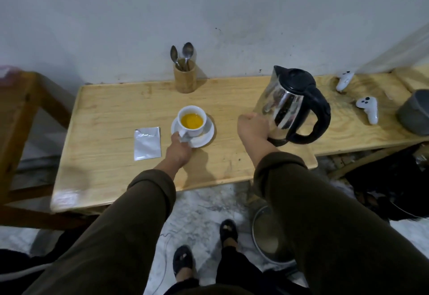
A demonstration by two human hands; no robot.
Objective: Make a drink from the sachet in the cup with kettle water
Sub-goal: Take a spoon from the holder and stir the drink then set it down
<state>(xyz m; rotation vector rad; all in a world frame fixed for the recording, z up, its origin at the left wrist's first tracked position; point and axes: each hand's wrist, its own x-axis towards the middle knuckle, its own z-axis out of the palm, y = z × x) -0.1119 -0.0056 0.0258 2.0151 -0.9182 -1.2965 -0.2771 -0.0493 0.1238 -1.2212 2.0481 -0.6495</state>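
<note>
A white cup (pixel 192 111) holding orange-yellow liquid stands on a white saucer (pixel 207 135) near the middle of the wooden table (pixel 111 113). My left hand (pixel 178 149) pinches the cup's handle at the saucer's near edge. A torn-open silver sachet (pixel 147 143) lies flat to the left of the saucer. The steel kettle (pixel 285 106), with black lid and handle, leans toward the left at the right of the cup. My right hand (pixel 253 130) grips its lower body near the base, away from the handle.
A wooden holder with spoons (pixel 185 79) stands by the wall behind the cup. Two white controllers (pixel 368 109) and a grey container (pixel 414 113) lie at the far right. A wooden frame (pixel 21 109) is at the left. A metal pot (pixel 267 236) sits on the floor.
</note>
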